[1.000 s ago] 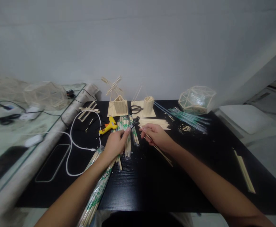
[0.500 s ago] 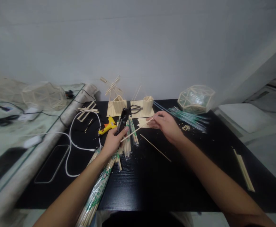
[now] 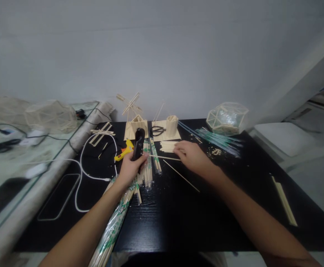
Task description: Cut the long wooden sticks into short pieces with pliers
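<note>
My left hand (image 3: 132, 167) is closed around a black hand tool (image 3: 139, 142) that stands upright in the fist; its exact kind is unclear. A thin wooden stick (image 3: 164, 157) runs level from the left fingertips to my right hand (image 3: 192, 155), which is closed on its other end. Just behind the right fingers lies a row of short cut sticks (image 3: 167, 146). Another long stick (image 3: 181, 176) rests slantwise on the black table (image 3: 206, 222) in front. Near the left hand is a yellow glue gun (image 3: 125, 150).
Packs of sticks (image 3: 114, 222) lie under my left forearm. Behind stand a stick windmill model (image 3: 135, 124) and a round stick tower (image 3: 172, 126), with black scissors (image 3: 158, 130) between. A white cable (image 3: 80, 174) loops at left. Green plastic wrappers (image 3: 220, 139) and a polyhedral frame (image 3: 227, 118) sit at right.
The stick has swung from slanting up to the right to nearly level. My right hand has come down, and the black tool has turned more upright.
</note>
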`<action>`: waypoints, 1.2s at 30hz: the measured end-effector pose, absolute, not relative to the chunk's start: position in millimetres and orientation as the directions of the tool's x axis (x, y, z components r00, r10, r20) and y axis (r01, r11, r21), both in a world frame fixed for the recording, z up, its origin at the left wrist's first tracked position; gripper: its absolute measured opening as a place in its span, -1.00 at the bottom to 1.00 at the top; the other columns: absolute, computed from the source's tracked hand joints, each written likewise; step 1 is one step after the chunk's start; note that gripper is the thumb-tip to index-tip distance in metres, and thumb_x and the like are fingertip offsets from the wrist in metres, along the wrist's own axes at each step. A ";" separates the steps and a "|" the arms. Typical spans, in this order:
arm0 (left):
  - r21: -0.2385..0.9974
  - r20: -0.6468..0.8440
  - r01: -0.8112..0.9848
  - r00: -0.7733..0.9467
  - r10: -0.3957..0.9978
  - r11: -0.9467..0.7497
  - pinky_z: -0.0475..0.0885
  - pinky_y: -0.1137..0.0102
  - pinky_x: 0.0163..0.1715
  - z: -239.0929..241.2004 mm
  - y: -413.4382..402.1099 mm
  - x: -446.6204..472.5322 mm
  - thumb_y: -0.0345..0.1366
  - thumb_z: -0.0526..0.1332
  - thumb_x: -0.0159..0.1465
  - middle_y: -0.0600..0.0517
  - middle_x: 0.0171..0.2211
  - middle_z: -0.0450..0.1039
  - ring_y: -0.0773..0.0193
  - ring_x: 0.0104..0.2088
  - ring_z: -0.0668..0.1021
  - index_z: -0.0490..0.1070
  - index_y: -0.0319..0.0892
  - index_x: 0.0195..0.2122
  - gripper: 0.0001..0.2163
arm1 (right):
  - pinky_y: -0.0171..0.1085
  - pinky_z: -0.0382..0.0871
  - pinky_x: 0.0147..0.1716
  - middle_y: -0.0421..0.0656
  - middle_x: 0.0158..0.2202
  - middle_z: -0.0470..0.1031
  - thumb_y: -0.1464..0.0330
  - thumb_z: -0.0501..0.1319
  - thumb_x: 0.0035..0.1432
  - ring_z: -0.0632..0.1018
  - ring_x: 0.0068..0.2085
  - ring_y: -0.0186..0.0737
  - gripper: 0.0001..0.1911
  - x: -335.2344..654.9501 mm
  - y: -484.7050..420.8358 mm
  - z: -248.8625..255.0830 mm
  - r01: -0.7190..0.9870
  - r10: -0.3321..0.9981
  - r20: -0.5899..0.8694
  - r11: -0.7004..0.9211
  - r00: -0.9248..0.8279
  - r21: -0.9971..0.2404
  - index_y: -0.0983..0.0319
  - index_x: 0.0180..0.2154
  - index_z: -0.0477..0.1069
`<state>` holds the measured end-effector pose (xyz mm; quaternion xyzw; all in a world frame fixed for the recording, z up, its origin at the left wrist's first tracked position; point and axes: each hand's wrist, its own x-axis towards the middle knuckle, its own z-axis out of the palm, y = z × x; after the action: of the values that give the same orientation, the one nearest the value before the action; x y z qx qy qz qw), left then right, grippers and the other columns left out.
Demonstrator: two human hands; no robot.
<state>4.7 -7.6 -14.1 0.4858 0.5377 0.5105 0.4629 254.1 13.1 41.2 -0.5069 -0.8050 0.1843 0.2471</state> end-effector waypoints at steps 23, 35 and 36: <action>0.878 0.268 0.421 -0.038 0.963 -0.228 0.32 0.44 -0.41 -17.0 -13.1 3.6 -0.07 0.27 0.29 0.10 -0.52 0.42 0.33 -0.48 0.43 0.45 -0.18 -0.41 -0.72 | -0.32 0.28 -0.32 -0.06 -0.31 0.63 0.47 0.30 0.21 0.58 -0.28 -0.19 -0.92 239.8 12.4 17.6 0.861 0.909 -0.222 0.223 -0.353 -0.458 0.28 -0.33 0.58; 0.827 0.255 0.507 0.045 0.966 -0.242 0.35 0.41 -0.35 -23.4 -13.0 2.1 -0.09 0.22 0.31 0.08 -0.47 0.45 0.27 -0.42 0.50 0.48 -0.18 -0.34 -0.75 | -0.19 0.40 -0.19 0.19 -0.11 0.61 0.59 0.13 0.27 0.64 -0.07 0.07 -0.75 224.1 -1.7 12.8 0.940 0.884 -0.331 0.280 -0.331 -0.194 0.37 -0.11 0.54; 0.822 0.258 0.514 0.046 0.965 -0.245 0.35 0.41 -0.35 -23.5 -12.8 1.9 -0.10 0.22 0.31 0.08 -0.48 0.45 0.27 -0.42 0.49 0.48 -0.18 -0.34 -0.75 | -0.17 0.41 -0.17 0.21 -0.10 0.60 0.62 0.10 0.26 0.64 -0.05 0.11 -0.72 223.2 -3.3 13.1 0.940 0.883 -0.331 0.286 -0.333 -0.183 0.39 -0.08 0.53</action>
<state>1.9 -12.8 -23.5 0.6704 0.5515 0.4158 0.2711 223.2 -3.3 13.1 -0.5715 -0.7976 0.1743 -0.0828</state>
